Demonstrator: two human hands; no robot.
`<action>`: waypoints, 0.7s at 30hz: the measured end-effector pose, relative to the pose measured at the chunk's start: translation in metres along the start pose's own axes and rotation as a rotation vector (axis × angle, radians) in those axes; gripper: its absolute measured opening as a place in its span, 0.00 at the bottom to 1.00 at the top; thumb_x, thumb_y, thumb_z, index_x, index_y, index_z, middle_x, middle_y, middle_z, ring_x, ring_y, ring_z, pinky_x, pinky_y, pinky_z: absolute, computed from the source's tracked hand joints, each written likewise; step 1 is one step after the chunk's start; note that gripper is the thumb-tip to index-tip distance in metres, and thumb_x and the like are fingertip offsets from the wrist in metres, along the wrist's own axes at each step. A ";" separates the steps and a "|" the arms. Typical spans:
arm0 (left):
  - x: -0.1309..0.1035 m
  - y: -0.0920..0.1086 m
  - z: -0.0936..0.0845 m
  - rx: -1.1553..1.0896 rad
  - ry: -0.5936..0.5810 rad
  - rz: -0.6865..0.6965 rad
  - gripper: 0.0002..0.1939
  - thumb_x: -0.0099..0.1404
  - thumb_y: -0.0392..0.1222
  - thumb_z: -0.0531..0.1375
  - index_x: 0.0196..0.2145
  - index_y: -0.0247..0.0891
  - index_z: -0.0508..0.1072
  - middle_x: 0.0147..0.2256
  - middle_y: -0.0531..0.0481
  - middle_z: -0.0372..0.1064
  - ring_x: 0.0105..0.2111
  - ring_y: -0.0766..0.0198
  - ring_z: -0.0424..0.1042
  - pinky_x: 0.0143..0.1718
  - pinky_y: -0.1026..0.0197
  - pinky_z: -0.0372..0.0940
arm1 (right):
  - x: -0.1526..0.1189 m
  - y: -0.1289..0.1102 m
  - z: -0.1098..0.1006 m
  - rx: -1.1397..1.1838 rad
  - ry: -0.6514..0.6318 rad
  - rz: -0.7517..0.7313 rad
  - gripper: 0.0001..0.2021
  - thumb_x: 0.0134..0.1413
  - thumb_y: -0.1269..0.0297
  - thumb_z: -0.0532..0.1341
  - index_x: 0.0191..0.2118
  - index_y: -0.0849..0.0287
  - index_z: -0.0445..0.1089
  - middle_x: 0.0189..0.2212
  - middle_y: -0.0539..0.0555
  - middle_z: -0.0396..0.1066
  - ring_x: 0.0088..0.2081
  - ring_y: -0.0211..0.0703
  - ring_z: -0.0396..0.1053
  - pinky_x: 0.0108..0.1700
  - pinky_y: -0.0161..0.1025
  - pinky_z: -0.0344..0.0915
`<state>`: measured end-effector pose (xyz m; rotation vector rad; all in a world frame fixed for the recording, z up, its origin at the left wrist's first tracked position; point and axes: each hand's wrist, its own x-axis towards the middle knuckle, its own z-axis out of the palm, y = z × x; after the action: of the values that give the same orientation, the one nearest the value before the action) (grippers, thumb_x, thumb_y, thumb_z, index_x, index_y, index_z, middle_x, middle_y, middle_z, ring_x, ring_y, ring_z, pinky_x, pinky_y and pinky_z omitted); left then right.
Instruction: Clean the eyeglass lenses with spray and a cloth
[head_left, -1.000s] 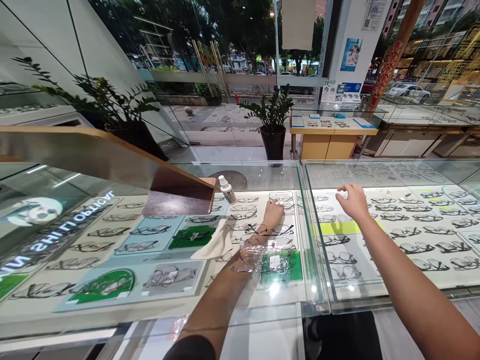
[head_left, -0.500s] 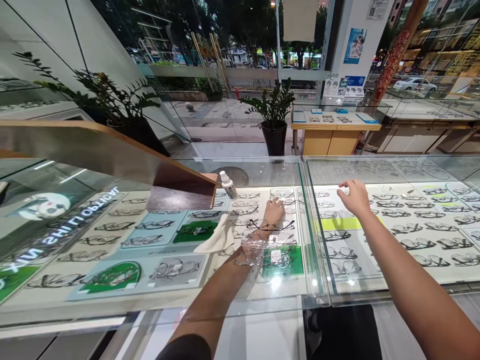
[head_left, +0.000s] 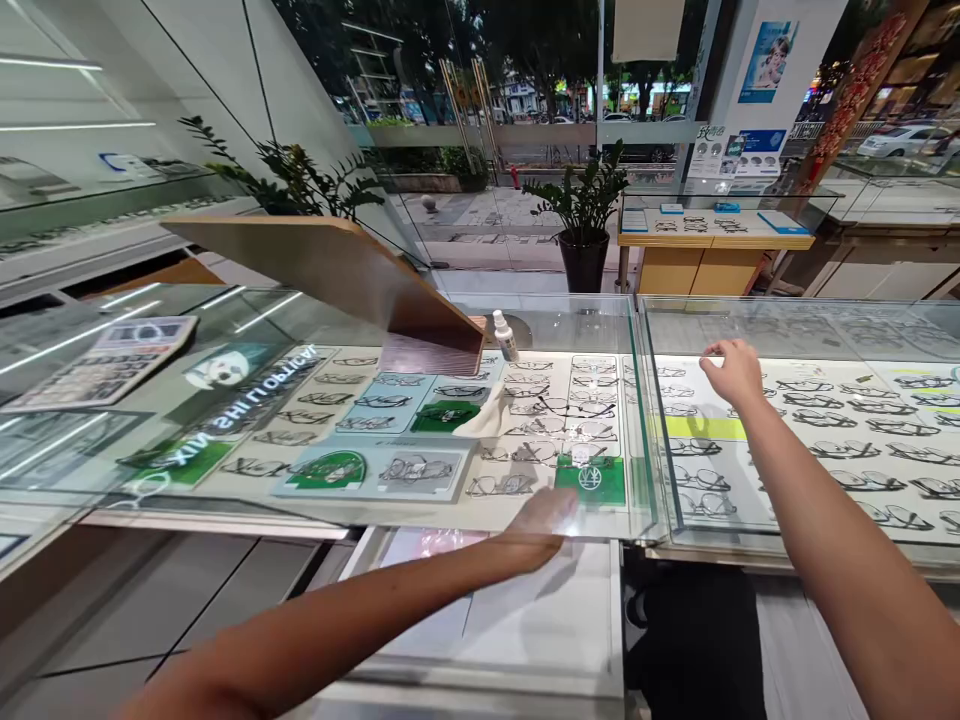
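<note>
My left hand (head_left: 546, 515) is at the near edge of the left glass showcase (head_left: 450, 512), seen partly through the glass and smeared by motion. I cannot make out its fingers or anything in them. Just beyond it lies a green card (head_left: 607, 482) inside the case, and dark-rimmed eyeglasses (head_left: 576, 408) sit above rows of other frames. My right hand (head_left: 733, 372) is over the right showcase (head_left: 780, 552), its thumb and fingers loosely curled with a gap between them and nothing visible in them. A yellow-green strip (head_left: 703, 428) shows below that hand.
A white spray bottle (head_left: 505, 338) and a cream cloth (head_left: 486, 412) are on the left case, beside a slanted wooden board (head_left: 322, 265). Below the case's near edge is a white drawer (head_left: 540, 650). A potted plant (head_left: 583, 255) stands beyond the counters.
My left hand has drawn back from among the frames to the near edge of the left case. My right hand keeps its curled pose over the right case. The view has turned left.
</note>
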<state>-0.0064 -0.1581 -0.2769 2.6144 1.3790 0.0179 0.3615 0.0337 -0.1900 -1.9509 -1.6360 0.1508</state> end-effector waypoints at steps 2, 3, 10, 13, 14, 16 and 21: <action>-0.034 0.018 -0.030 -0.226 -0.174 0.122 0.19 0.80 0.43 0.47 0.33 0.44 0.71 0.32 0.53 0.76 0.30 0.64 0.73 0.34 0.62 0.64 | 0.001 -0.001 0.000 -0.010 -0.009 0.009 0.11 0.55 0.63 0.60 0.42 0.56 0.76 0.47 0.62 0.69 0.54 0.63 0.62 0.55 0.57 0.62; -0.048 0.026 -0.049 -0.364 -0.294 0.195 0.22 0.81 0.46 0.45 0.29 0.44 0.68 0.28 0.54 0.73 0.26 0.64 0.70 0.30 0.61 0.62 | 0.002 -0.002 0.000 -0.012 -0.010 0.012 0.11 0.55 0.63 0.60 0.42 0.56 0.76 0.48 0.63 0.69 0.54 0.64 0.62 0.56 0.57 0.62; -0.052 0.037 -0.154 0.042 0.255 0.226 0.16 0.80 0.44 0.52 0.44 0.39 0.79 0.60 0.42 0.74 0.54 0.48 0.70 0.53 0.47 0.60 | 0.007 0.001 0.002 0.010 0.018 -0.004 0.10 0.55 0.61 0.61 0.41 0.55 0.76 0.47 0.62 0.69 0.55 0.64 0.63 0.57 0.58 0.63; -0.032 0.021 -0.156 0.242 0.291 0.172 0.16 0.78 0.46 0.55 0.51 0.36 0.79 0.64 0.44 0.71 0.55 0.45 0.68 0.53 0.45 0.58 | 0.008 0.002 0.003 0.023 0.025 -0.013 0.09 0.54 0.61 0.61 0.40 0.54 0.75 0.46 0.62 0.70 0.54 0.64 0.63 0.57 0.58 0.64; -0.027 0.017 -0.153 0.262 0.281 0.165 0.16 0.78 0.47 0.56 0.51 0.36 0.79 0.63 0.45 0.72 0.55 0.46 0.68 0.53 0.45 0.58 | 0.008 0.002 0.003 0.026 0.021 -0.013 0.09 0.54 0.61 0.61 0.40 0.54 0.75 0.46 0.62 0.70 0.54 0.64 0.63 0.57 0.58 0.64; -0.018 0.013 -0.147 0.280 0.250 0.141 0.16 0.78 0.48 0.57 0.50 0.35 0.80 0.63 0.45 0.72 0.54 0.47 0.68 0.53 0.46 0.58 | 0.009 0.001 0.002 0.033 0.008 -0.009 0.09 0.53 0.61 0.61 0.39 0.54 0.75 0.46 0.62 0.69 0.55 0.64 0.63 0.58 0.58 0.64; -0.013 0.020 -0.150 0.234 0.150 0.077 0.16 0.78 0.44 0.56 0.51 0.34 0.79 0.59 0.43 0.75 0.53 0.47 0.68 0.53 0.45 0.57 | 0.006 -0.004 -0.002 0.028 -0.009 0.007 0.08 0.53 0.63 0.61 0.39 0.55 0.74 0.47 0.62 0.69 0.56 0.66 0.63 0.59 0.61 0.63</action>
<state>-0.0119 -0.1562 -0.1248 2.9118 1.4030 0.0684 0.3606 0.0391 -0.1843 -1.9373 -1.6247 0.1841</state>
